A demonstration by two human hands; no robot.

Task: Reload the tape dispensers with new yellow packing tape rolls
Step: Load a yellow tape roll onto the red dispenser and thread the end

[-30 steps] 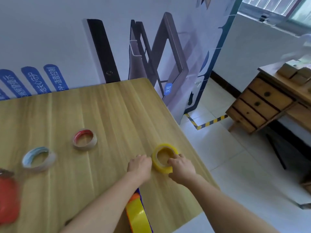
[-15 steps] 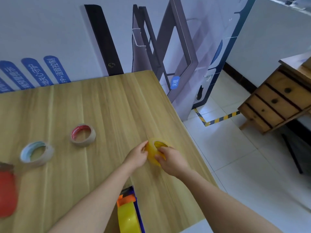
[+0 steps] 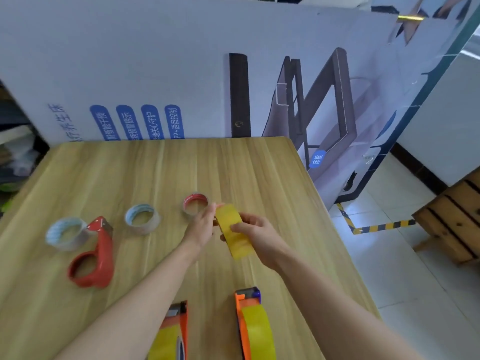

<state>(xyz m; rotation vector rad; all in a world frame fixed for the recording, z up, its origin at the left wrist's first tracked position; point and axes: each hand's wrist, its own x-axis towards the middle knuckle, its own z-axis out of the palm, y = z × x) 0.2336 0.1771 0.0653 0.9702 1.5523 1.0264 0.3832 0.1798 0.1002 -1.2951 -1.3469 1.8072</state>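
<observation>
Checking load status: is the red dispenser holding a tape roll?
No, the red dispenser lies on the table with its ring empty.

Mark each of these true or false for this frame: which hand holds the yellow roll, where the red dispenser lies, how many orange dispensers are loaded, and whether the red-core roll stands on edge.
1. Both hands hold the yellow tape roll above the table. True: the left hand and right hand grip it edge-on.
2. The red dispenser lies right of the hands. False: it lies to their left, empty.
3. Two orange dispensers, one beside the other, carry yellow tape. True.
4. The red-core roll stands on edge. False: it lies flat.
5. Two blue-core rolls lie flat on the table. True.
</observation>
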